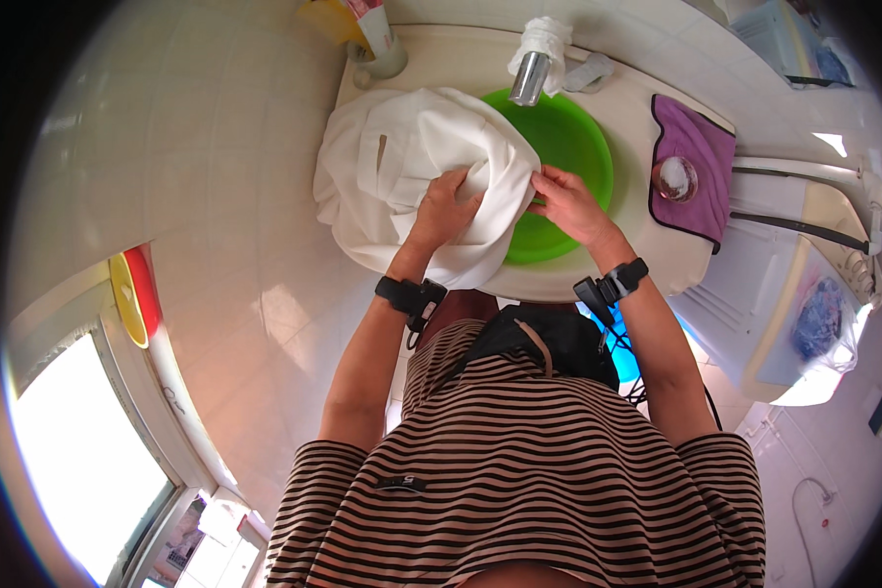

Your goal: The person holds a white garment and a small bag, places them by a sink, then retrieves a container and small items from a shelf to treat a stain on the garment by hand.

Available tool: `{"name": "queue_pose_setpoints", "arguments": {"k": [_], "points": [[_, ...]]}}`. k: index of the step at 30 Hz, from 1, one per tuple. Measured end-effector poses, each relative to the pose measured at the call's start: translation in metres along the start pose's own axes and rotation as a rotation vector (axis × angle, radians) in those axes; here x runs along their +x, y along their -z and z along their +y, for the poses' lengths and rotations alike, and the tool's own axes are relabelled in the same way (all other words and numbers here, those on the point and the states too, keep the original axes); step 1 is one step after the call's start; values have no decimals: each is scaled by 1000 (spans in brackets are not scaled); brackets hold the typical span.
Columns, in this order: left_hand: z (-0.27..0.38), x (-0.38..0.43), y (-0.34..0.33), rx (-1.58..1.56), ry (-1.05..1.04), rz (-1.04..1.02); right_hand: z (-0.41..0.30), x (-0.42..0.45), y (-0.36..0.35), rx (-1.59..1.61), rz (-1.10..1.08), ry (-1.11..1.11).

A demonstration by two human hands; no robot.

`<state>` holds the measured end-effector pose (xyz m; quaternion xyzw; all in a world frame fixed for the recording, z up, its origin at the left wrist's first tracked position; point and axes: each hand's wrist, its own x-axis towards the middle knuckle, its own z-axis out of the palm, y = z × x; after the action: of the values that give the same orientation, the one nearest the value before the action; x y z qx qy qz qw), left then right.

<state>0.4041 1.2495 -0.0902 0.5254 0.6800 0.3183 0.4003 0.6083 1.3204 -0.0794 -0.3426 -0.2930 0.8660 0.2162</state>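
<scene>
A large bundle of white cloth [397,154], perhaps a garment, lies on the left of the washstand top and overlaps the left side of a green plastic basin [569,147]. My left hand [445,209] rests among its folds, thumb and fingers around a gathered part. With thumb and fingertips, my right hand [569,202] pinches the cloth's right edge above the basin. Over the basin's far rim juts a metal faucet [531,77] wrapped in white material. Much of the basin's left side is hidden beneath the cloth.
A purple cloth [694,147] with dark edging lies on the right of the washstand [636,250], with a small bowl of white matter [678,179] on it. A cup [388,60] holding tubes stands back left. Beyond the right edge is a washing machine [750,294]. Tiled wall [250,184] rises at left.
</scene>
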Motion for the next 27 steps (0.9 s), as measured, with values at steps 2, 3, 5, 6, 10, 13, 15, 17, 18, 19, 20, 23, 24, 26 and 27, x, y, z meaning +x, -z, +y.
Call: {"name": "queue_pose_setpoints", "arguments": {"k": [2,3,5,6,10,13,15,17,18,19,20,23,24,26,27], "points": [[15,-4,-3,-98,1,-88,-1,2,-4,24,-13,-2],[15,-5,-1,-62,-1,-87,-1,4,-5,21,-25,-1],[13,-7,5,8,-7,-85,-5,4,-8,15,-15,4],[12,-9,9,-124,84,-13,-9,4,-8,12,6,8],[17,-17,55,-717,255,354,-10,0,16,35,76,40],[4,-20,99,-961,293,648,-12,-5,23,21,98,40],[2,-21,118,-887,211,629,-12,-7,19,-27,53,16],[-4,-20,128,-580,239,655,-13,-5,4,-45,-26,6],[-7,-19,131,-368,269,676,-13,-5,-3,-46,-25,17],[-5,-18,133,-158,292,688,-13,-4,-3,-49,-28,19],[-3,-18,130,7,140,790,-13,-2,-3,-52,-32,21],[16,-18,104,295,-195,923,-9,2,1,-39,-52,37],[31,-24,95,249,-220,872,-6,2,3,-30,-57,43],[43,-41,72,169,-172,685,-2,3,4,6,-60,57],[36,-47,58,132,-102,545,-2,4,4,25,-64,66]]}}
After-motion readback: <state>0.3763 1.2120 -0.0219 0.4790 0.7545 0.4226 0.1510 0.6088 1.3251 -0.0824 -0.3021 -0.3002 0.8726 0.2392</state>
